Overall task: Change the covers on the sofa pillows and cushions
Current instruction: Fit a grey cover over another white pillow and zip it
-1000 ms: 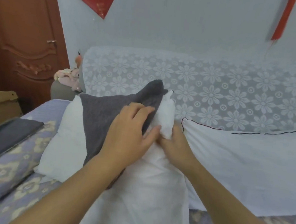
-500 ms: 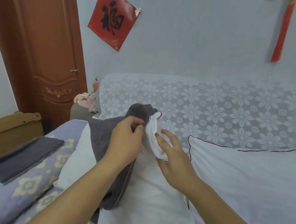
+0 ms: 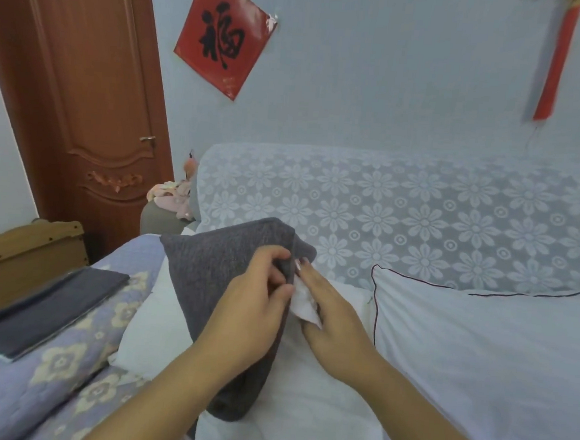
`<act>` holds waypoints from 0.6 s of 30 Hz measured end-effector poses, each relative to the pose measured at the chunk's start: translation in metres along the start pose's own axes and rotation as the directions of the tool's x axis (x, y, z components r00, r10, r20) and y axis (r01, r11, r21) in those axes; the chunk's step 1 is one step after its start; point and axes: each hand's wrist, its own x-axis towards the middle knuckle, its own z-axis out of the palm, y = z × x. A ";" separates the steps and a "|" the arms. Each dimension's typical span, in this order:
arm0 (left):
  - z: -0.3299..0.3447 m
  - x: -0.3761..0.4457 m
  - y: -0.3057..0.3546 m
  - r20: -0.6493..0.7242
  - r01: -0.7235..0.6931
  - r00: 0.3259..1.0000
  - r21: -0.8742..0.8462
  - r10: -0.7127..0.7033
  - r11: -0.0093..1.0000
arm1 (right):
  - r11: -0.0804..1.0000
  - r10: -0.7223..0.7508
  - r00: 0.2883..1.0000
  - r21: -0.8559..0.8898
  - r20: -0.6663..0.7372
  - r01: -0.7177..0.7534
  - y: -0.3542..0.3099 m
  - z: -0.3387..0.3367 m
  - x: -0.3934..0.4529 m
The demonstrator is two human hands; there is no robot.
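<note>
Far left: 1 folded grey cover [image 3: 49, 309] flat on sofa seat [image 3: 12, 393]. Center: left hand [image 3: 251, 313] pinching grey cover [image 3: 222, 284] edge over white pillow [image 3: 288, 422]. Right hand [image 3: 333, 322] gripping pillow corner. Right: 2nd white pillow [image 3: 477, 363] vs lace backrest [image 3: 402, 214].

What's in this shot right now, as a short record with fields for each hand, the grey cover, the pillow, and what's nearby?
left hand: pinches the edge of the grey cover
right hand: pushes a corner of the white pillow toward the cover's opening
grey cover: partly over the pillow's top corner
white pillow: mostly uncovered
nearby: folded grey cloth at left; white cushion with dark piping at right
</note>
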 end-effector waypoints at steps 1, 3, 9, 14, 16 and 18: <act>0.002 0.002 -0.006 -0.046 0.030 0.998 -0.040 -0.032 0.999 | 0.995 0.040 0.999 0.092 0.005 -0.041 -0.001 0.003 0.001; 0.009 0.003 -0.013 -0.105 0.095 0.988 -0.164 -0.113 0.982 | 0.962 0.111 0.994 0.254 -0.017 -0.103 -0.006 0.002 0.009; 0.047 -0.003 -0.028 0.013 0.222 0.974 -0.259 -0.226 0.940 | 0.373 0.521 0.813 0.788 0.259 -0.490 -0.022 -0.020 0.047; 0.013 0.019 -0.034 -0.198 -0.158 0.960 0.208 0.200 0.965 | 0.264 0.542 0.800 0.852 0.257 -0.452 -0.026 -0.019 0.046; -0.018 0.048 -0.042 -0.193 -0.245 0.928 0.328 0.318 0.913 | 0.278 0.562 0.786 0.836 0.257 -0.473 -0.023 -0.017 0.036; -0.045 0.080 -0.053 0.110 -0.258 0.966 0.377 0.233 0.890 | 0.306 0.604 0.757 0.805 0.248 -0.508 -0.017 -0.013 0.022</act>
